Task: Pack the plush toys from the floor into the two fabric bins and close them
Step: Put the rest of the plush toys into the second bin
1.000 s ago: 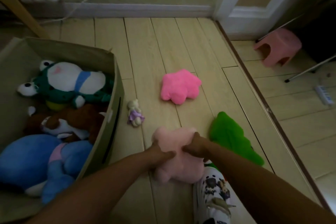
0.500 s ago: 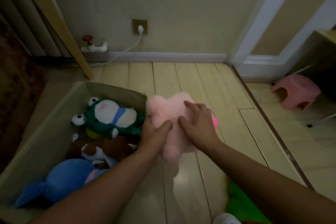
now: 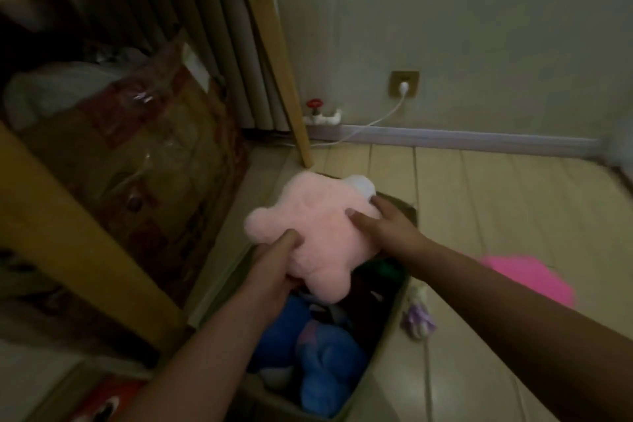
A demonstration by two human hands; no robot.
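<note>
Both hands held a pale pink plush toy [image 3: 315,233] above the fabric bin [image 3: 383,346]: the left hand [image 3: 277,264] gripped its lower edge, the right hand [image 3: 383,223] pressed its side with straight fingers. The toy could slide off the bin's heaped blue plush [image 3: 318,353]. Pale wood flooring [image 3: 496,216] surrounded the bin in a dim room.

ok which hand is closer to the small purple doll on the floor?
Right. The right hand rests on the pale pink plush over the bin, on the side toward the small purple doll. The left hand grips the plush's far side, across the bin from the doll.
</note>
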